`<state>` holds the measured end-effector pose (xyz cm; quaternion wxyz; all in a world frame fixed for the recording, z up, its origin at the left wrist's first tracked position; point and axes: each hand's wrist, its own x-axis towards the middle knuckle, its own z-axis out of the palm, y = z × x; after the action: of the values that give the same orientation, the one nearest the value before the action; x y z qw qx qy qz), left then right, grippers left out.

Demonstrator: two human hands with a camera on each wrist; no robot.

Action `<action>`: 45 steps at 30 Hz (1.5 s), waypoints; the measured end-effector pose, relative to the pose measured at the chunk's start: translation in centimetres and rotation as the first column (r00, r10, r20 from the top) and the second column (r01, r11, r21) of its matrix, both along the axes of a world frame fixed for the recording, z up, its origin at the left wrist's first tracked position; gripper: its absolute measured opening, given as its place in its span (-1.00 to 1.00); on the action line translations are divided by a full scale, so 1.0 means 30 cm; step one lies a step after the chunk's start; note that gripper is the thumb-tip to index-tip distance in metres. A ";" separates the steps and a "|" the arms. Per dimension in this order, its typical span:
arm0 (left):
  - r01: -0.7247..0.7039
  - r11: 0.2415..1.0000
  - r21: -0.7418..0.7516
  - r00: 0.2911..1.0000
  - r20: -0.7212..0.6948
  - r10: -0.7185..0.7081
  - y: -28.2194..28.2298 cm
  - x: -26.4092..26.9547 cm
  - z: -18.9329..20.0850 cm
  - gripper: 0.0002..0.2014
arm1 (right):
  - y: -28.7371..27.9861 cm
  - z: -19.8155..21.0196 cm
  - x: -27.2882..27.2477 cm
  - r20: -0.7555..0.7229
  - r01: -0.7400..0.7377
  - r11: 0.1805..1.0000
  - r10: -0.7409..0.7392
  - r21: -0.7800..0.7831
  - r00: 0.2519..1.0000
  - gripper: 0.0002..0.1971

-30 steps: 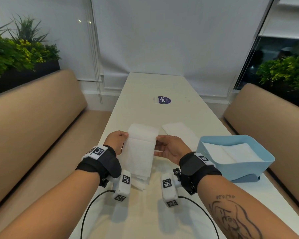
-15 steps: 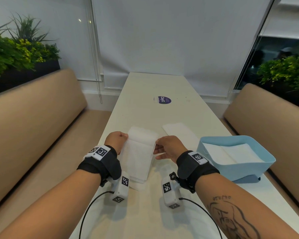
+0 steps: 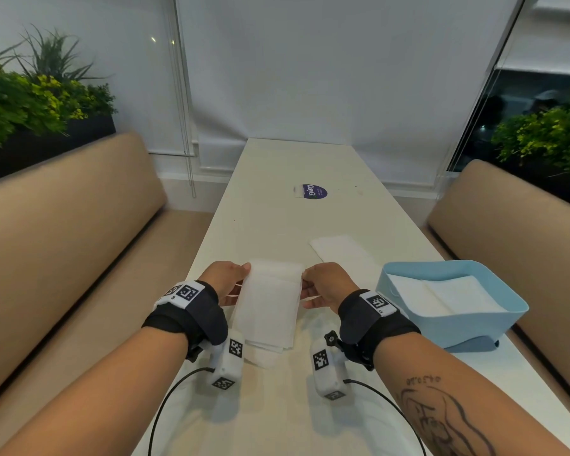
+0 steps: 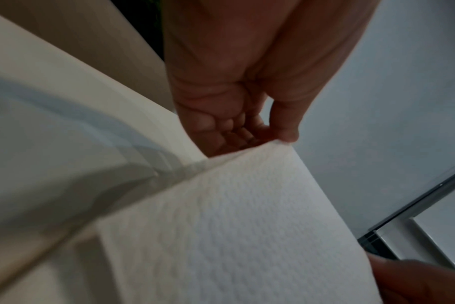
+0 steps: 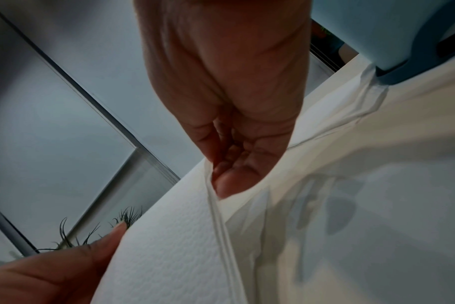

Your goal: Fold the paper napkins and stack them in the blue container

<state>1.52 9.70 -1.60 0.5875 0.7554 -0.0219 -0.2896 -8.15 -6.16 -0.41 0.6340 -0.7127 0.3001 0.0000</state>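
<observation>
Hidden: the fingers behind the held napkin [image 3: 270, 307] do not show in the head view. Its lower end shows several layers, and I cannot tell whether that is one folded sheet or more.
Cut off: the spare napkin [image 3: 341, 251] lies flat, its near end lost behind the right hand and the container. The right wrist strap covers the container's near left corner.
Hard to read: both wrist views are dim and soft. The right one shows the blue container [image 3: 468, 327] only as a slice of wall.
Left hand [image 3: 226, 283]: fingers curled, thumb and fingertips pinching the napkin's far left corner.
Right hand [image 3: 326, 284]: thumb and curled fingers pinching the far right corner, the layered edge running down from the pinch.
Held napkin: mid-table towards the near edge, far end lifted between the hands. It slopes down towards the person, and its near end rests on the table [image 3: 293, 218].
Container: close to the table's right edge, just right of the right wrist, with folded napkins [image 3: 441, 296] lying flat inside.
Open room: bare tabletop from the spare napkin to the far edge, broken by a purple sticker [image 3: 314, 191]. There is bare surface under the forearms at the near edge.
Sides: a beige bench [image 3: 79, 241] runs close along each long edge.
</observation>
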 end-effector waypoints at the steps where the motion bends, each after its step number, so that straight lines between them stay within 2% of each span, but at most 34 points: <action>1: 0.003 1.000 -0.004 1.000 -0.001 -0.003 0.000 0.000 -0.001 -0.77 | 0.000 -0.002 -0.001 -0.007 0.000 1.000 0.000 -0.003 1.000 -0.79; 19: 0.029 0.998 -0.053 0.998 -0.059 -0.032 0.007 -0.013 -0.002 -0.74 | 0.010 -0.013 0.021 -0.229 -0.017 0.996 -0.003 -0.082 0.973 -0.63; 29: 0.015 0.999 -0.038 1.000 -0.022 -0.016 0.012 -0.015 -0.010 -0.74 | 0.007 -0.013 0.032 -0.284 -0.061 0.980 0.005 -0.191 0.959 -0.69; 33: 0.010 1.000 -0.015 1.000 -0.025 -0.010 0.026 -0.007 -0.008 -0.76 | -0.006 -0.017 0.023 -0.251 -0.066 0.972 0.008 -0.227 0.968 -0.71; 39: 0.027 0.999 0.017 0.997 -0.067 -0.025 0.020 -0.027 -0.004 -0.80 | -0.014 -0.009 -0.007 -0.179 -0.038 0.992 0.016 -0.118 0.984 -0.78; 42: 0.135 0.978 0.159 0.990 0.016 -0.139 0.002 -0.051 -0.007 -0.78 | -0.013 -0.010 -0.020 -0.100 -0.026 1.000 0.025 -0.016 0.995 -0.78; 45: 0.269 0.920 0.284 0.939 0.136 -0.316 -0.016 -0.060 -0.010 -0.66 | -0.001 -0.005 -0.030 0.028 -0.069 0.992 0.066 0.103 0.997 -0.81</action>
<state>-0.28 9.22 -1.89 0.4284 0.8372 -0.1493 -0.3055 -9.07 -6.20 -0.57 0.6735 -0.6885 0.2677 0.0283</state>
